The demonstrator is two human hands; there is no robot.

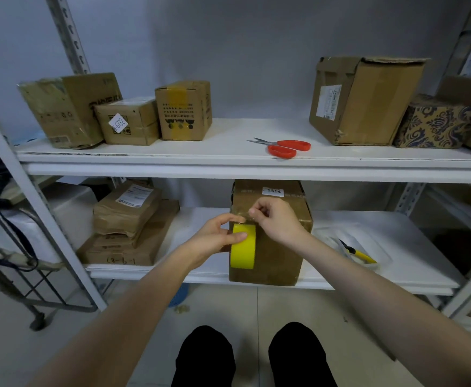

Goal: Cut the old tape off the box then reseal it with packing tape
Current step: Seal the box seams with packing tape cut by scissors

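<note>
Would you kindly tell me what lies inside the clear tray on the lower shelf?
A yellow-handled utility knife lies in the clear tray, its dark tip pointing toward the back left. Anything beneath the knife is covered.

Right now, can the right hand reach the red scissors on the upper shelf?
Probably yes: the scissors lie uncovered near the front edge of the upper shelf, above the right hand. It is pinching the tape end, so must let go first.

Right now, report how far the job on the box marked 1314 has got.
Cutting looks finished: the scissors and the yellow knife lie untouched. In hand: the left hand holds the yellow tape roll at the box while the right hand pinches its free end. Left: no fresh strip shows yet.
</note>
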